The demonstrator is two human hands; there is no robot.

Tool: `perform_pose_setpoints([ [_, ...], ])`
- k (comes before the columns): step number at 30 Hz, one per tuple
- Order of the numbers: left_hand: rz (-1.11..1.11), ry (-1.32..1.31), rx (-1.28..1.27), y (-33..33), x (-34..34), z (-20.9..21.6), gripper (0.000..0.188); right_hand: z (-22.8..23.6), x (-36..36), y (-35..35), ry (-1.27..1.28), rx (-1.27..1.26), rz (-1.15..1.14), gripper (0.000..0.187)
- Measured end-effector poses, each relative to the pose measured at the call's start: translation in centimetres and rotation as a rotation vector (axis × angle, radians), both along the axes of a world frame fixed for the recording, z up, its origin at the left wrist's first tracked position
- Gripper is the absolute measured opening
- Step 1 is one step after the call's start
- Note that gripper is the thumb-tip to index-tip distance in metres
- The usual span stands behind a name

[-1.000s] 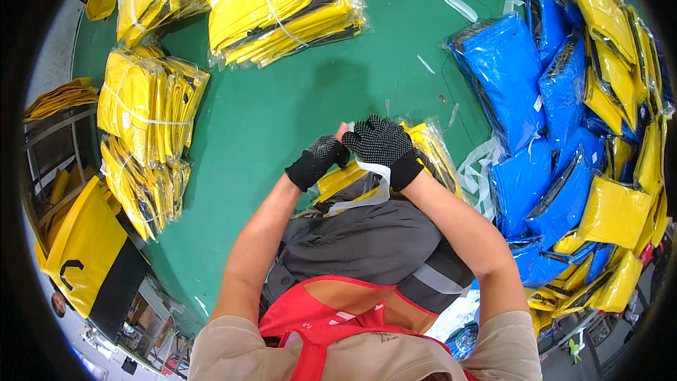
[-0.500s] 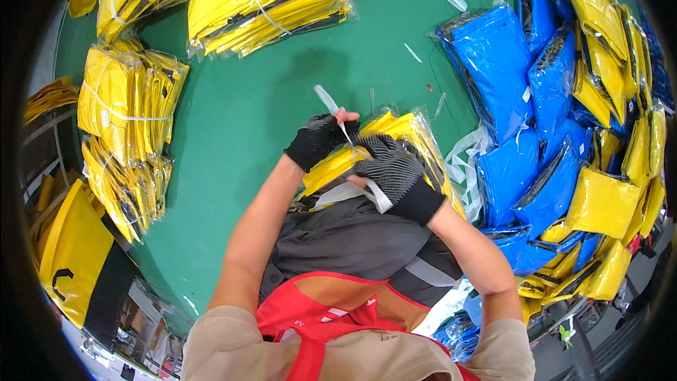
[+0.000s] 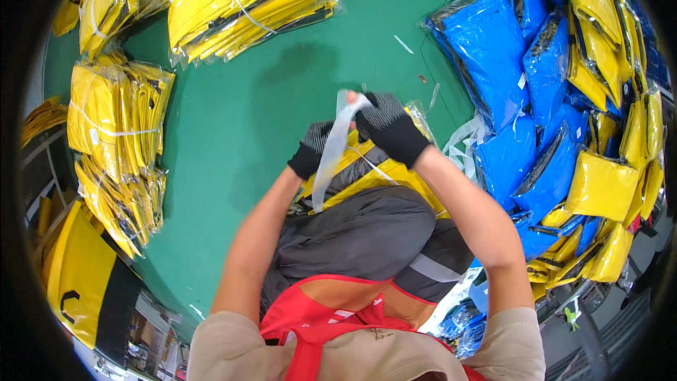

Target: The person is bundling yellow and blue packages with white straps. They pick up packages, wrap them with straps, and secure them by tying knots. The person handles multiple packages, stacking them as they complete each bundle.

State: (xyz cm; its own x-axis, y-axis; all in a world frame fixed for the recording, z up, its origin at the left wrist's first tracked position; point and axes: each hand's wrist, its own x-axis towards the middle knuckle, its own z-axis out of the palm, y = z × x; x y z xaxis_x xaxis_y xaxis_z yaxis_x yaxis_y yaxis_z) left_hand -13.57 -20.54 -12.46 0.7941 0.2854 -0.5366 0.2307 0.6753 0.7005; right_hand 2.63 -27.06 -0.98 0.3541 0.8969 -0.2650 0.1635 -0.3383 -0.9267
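A bundle of folded yellow and black packages in clear plastic (image 3: 409, 180) lies on the table close against my body. A thin white plastic strap (image 3: 328, 162) runs around it, and a loose length rises above it between my hands. My right hand (image 3: 389, 127), in a black grip glove with bare fingertips, is closed on the strap's upper part. My left hand (image 3: 314, 148), gloved alike, is closed at the strap just left of it; the strap hides part of its fingers. Grey cloth (image 3: 352, 233) covers the bundle's near side.
Strapped yellow bundles (image 3: 120, 113) stand at left, with another yellow stack (image 3: 247, 0) at the far side. Blue packages (image 3: 486, 63) and yellow packages (image 3: 603, 183) pile up on the right. Loose white strap pieces (image 3: 465, 144) lie on the green table (image 3: 226, 120).
My right hand has moved up and away from my body, drawing the strap up. The strap's loose length now hangs in front of my left hand, which has shifted slightly nearer me.
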Motion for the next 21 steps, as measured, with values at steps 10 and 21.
perform_pose_setpoints([
  [10,-0.173,0.345,0.234,0.6,0.9,5.4,0.016,1.0,2.7,7.2,-0.334,-0.320,0.338,0.037],
  [21,0.207,0.198,-0.321,0.9,0.3,1.8,0.015,-0.8,-4.3,1.9,-0.153,-0.510,0.376,0.033],
])
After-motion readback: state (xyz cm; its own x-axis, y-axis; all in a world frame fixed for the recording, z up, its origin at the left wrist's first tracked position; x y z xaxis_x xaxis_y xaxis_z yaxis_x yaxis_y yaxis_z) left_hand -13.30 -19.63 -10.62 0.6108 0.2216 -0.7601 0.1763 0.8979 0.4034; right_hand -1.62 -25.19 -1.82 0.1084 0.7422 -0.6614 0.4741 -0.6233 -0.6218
